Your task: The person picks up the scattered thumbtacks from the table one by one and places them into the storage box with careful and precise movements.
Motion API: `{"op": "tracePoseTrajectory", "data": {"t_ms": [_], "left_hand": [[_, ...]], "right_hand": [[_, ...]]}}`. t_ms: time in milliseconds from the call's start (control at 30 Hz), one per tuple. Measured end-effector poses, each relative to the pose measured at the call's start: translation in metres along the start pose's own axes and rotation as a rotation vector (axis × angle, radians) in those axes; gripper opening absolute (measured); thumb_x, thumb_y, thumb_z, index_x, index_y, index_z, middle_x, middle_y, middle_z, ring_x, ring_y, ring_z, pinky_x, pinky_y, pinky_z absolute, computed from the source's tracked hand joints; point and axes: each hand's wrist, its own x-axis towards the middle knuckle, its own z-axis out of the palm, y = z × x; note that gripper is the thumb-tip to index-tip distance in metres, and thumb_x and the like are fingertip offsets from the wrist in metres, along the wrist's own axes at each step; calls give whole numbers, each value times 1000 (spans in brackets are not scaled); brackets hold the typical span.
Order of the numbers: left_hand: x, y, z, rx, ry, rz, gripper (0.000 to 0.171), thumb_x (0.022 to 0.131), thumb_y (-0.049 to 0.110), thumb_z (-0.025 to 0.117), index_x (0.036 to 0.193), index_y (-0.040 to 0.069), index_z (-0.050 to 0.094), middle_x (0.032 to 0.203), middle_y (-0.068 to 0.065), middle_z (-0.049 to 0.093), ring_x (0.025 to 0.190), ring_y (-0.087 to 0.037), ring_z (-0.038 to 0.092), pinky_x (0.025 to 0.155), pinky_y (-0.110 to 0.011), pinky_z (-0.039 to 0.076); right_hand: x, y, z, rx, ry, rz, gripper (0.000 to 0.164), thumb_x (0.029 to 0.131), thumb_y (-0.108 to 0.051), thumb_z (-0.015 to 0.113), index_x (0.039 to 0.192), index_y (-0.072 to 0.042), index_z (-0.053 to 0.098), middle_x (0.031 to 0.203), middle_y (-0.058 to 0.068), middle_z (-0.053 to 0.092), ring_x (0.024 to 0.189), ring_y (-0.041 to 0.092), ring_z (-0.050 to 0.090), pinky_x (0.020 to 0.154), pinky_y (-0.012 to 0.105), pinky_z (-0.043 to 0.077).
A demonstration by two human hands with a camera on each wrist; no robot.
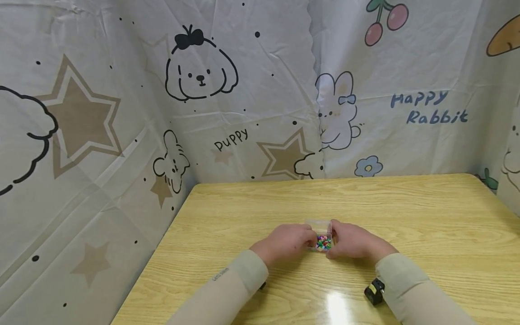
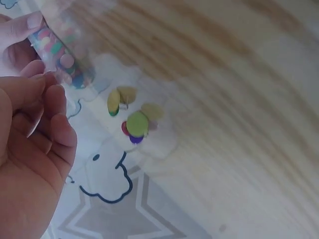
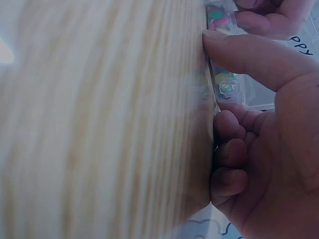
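Observation:
A small clear plastic box (image 3: 229,94) stands on the table with its transparent lid (image 1: 318,224) raised at the back. Many-coloured thumbtacks (image 1: 323,243) fill it. My right hand (image 1: 355,240) grips the box from the right, thumb on the near side and fingers toward the far side. At the box's left edge is my left hand (image 1: 286,241), its thumb and fingertips bent close together; whether they pinch anything is hidden. A few loose thumbtacks, among them a light green one (image 2: 137,123) and a yellow one (image 2: 114,98), lie on the table near the left hand.
The wood-grain table (image 1: 264,198) runs back to a hanging cloth (image 1: 260,67) printed with cartoon animals and stars. A small black device (image 1: 373,292) sits at the right sleeve cuff. Light glares off the tabletop near the front.

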Motion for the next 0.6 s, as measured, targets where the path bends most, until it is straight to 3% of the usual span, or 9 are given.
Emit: {"op": "tracePoseTrajectory", "data": {"t_ms": [200,600], "left_hand": [[-7,-9,-5,-30,24,3,9,94,19,61,97,26,65,92,15,56,76,4,47,70,-17,46],[-26,-28,-12,-47,-77,-101,14,97,14,55,101,22,65,96,12,59,84,1,52,77,-22,49]], "right_hand": [[1,2,1,-4,7,-3,49,65,-32,82,96,-17,48,77,1,54,67,18,48,61,36,41],[-2,-3,-1,6,-4,-10,49,67,-32,82,97,-15,47,80,1,54,70,18,48,62,37,40]]}}
